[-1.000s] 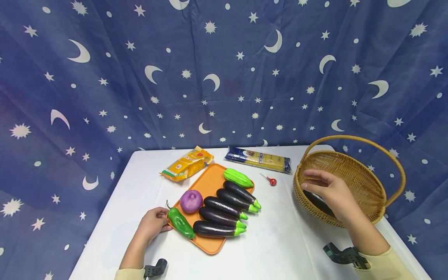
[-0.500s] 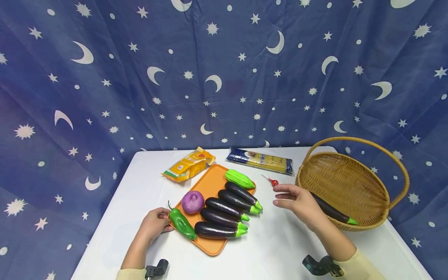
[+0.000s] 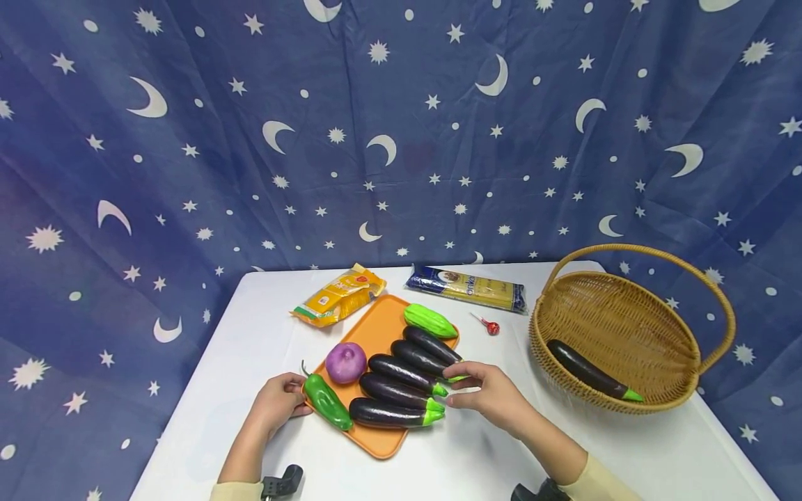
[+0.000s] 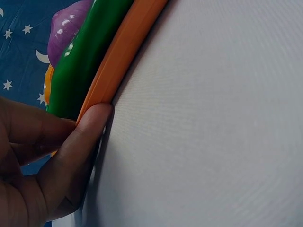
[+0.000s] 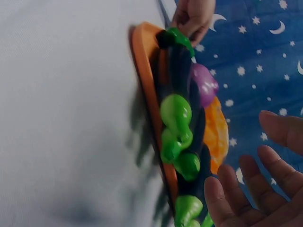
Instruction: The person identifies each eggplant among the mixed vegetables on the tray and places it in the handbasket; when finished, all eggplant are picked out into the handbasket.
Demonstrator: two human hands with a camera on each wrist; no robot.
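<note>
On the left of the white-covered table (image 3: 200,417), left hand (image 3: 277,402) pinches the flat orange tray (image 3: 376,330) at its rim, btwn thumb & fingers. Right hand (image 3: 489,396), fingers spread, is nr the stem ends of five long, glossy dark-purple eggplants (image 3: 401,372) on tray; contact: can't tell. Risks: smooth skins may slip w/ a stem-only grip; tight row, so lifting one could roll its neighbour. Tilting tray could shed the glossy green pepper (image 3: 327,403), near left edge. Sixth eggplant (image 3: 589,369): in tan wicker basket (image 3: 664,341), right.
</note>
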